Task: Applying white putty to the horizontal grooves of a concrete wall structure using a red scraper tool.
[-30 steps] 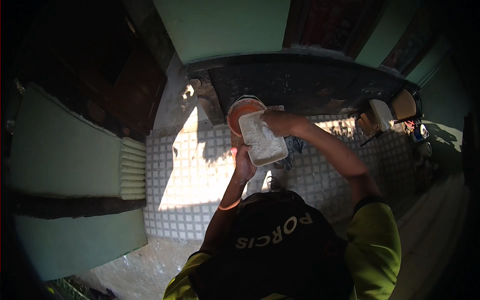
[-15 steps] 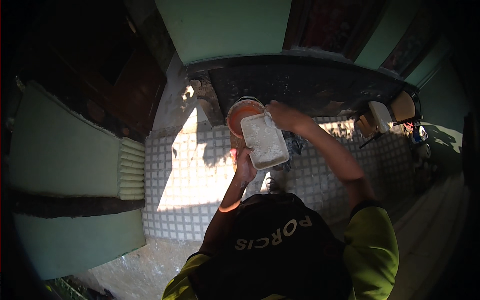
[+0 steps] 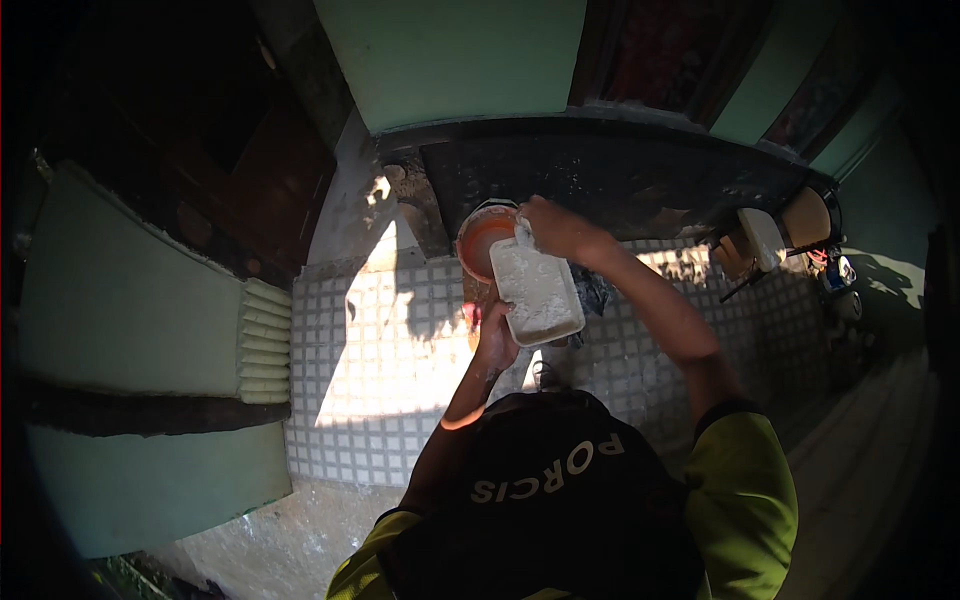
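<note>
Here: one pale rectangular tray point(image 3: 548, 334), white-smeared, centre, left side clasped by your left hand point(image 3: 497, 337), fingers partly hidden; one whitish piece point(image 3: 523, 234), far end, pinched in your right hand's point(image 3: 556, 230) fingers; one orange bucket point(image 3: 475, 229), beyond, left.

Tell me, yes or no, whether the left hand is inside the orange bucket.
No, the left hand holds the left edge of the white tray, outside the orange bucket.

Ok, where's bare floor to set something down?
The tiled floor looks open in the sunlit patch well left of the left hand, and in shade between right forearm and dark garment. Crowded: around the orange bucket, with white tray, right hand and dark crumpled item.
</note>
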Tool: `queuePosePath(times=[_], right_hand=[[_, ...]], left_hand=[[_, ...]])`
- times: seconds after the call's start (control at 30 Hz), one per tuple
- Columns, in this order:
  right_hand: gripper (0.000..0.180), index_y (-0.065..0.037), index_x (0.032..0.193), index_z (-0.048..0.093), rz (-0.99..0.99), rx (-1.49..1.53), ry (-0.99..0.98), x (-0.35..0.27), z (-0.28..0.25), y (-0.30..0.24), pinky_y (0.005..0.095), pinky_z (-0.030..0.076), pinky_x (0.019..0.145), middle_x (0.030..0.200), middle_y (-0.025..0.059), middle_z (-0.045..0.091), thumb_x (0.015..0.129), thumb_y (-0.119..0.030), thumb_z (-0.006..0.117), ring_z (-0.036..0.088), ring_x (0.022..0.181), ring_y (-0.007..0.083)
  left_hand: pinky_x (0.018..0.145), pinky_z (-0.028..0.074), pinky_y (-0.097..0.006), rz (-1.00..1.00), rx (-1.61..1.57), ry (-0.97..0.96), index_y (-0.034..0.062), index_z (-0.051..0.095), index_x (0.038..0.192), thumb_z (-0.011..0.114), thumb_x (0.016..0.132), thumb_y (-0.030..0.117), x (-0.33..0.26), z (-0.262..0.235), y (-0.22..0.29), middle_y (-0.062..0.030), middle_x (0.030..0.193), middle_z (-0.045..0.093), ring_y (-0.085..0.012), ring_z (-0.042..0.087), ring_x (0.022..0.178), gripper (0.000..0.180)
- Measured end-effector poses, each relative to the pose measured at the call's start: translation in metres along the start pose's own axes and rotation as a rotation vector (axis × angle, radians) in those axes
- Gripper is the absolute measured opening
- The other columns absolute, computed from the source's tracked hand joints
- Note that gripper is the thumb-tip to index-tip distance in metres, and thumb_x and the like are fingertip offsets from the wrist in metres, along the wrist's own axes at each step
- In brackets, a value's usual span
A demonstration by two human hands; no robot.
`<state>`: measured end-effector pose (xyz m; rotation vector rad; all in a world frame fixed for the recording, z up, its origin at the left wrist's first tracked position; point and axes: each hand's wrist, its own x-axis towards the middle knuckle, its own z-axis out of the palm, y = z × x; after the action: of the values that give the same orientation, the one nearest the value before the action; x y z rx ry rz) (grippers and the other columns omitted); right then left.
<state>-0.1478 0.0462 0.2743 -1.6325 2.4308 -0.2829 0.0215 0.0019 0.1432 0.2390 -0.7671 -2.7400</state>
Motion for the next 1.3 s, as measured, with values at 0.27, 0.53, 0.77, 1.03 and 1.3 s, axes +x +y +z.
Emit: queuePosePath(times=[0.27, 0.53, 0.77, 1.03, 1.3], right_hand=[[0.038, 0.001, 0.107, 0.055, -0.040, 0.378, -0.236, -0.004, -0.037, -0.043, 0.0397, 0.044, 0.089, 0.107, 0.0206, 0.051, 0.070, -0.002, 0.063, 0.053, 0.101, 0.0362], [0.033, 0.001, 0.105, 0.056, -0.018, 0.193, -0.094, -0.015, -0.021, -0.025, 0.0395, 0.045, 0.088, 0.106, 0.0201, 0.052, 0.072, -0.001, 0.059, 0.053, 0.100, 0.0353], [0.033, 0.001, 0.105, 0.056, 0.058, 0.158, -0.177, -0.024, -0.008, -0.011, 0.0390, 0.046, 0.088, 0.111, 0.0202, 0.053, 0.072, 0.002, 0.059, 0.055, 0.102, 0.0346], [0.045, 0.002, 0.109, 0.056, -0.034, 0.166, -0.187, -0.023, 0.001, -0.015, 0.0380, 0.046, 0.091, 0.110, 0.0205, 0.054, 0.065, 0.004, 0.066, 0.055, 0.104, 0.0343], [0.040, 0.001, 0.107, 0.057, 0.046, 0.437, 0.061, -0.041, 0.015, 0.010, 0.0372, 0.046, 0.090, 0.104, 0.0156, 0.057, 0.068, 0.005, 0.066, 0.057, 0.101, 0.0293]], left_hand=[[0.100, 0.039, -0.041, -0.032, -0.075, 0.021, 0.0101, 0.028, 0.139, 0.047, 0.077, 0.018, -0.002, -0.004, -0.002, -0.0093, 0.130, 0.047, -0.0264, 0.047, 0.118, 0.065], [0.099, 0.039, -0.041, -0.066, -0.126, 0.031, 0.0071, 0.036, 0.134, 0.047, 0.079, 0.022, 0.001, -0.021, -0.008, -0.0103, 0.126, 0.051, -0.0264, 0.050, 0.116, 0.058], [0.101, 0.038, -0.041, -0.018, -0.068, 0.034, 0.0084, 0.032, 0.137, 0.046, 0.078, 0.022, 0.004, -0.022, -0.005, -0.0097, 0.130, 0.047, -0.0262, 0.047, 0.119, 0.061], [0.101, 0.037, -0.041, -0.010, -0.055, 0.027, 0.0084, 0.032, 0.137, 0.046, 0.078, 0.020, 0.002, -0.020, -0.003, -0.0100, 0.130, 0.046, -0.0265, 0.046, 0.120, 0.061], [0.099, 0.040, -0.041, 0.027, -0.154, 0.085, 0.0033, 0.039, 0.131, 0.047, 0.078, 0.020, 0.004, -0.040, -0.014, -0.0123, 0.124, 0.052, -0.0288, 0.051, 0.114, 0.056]])
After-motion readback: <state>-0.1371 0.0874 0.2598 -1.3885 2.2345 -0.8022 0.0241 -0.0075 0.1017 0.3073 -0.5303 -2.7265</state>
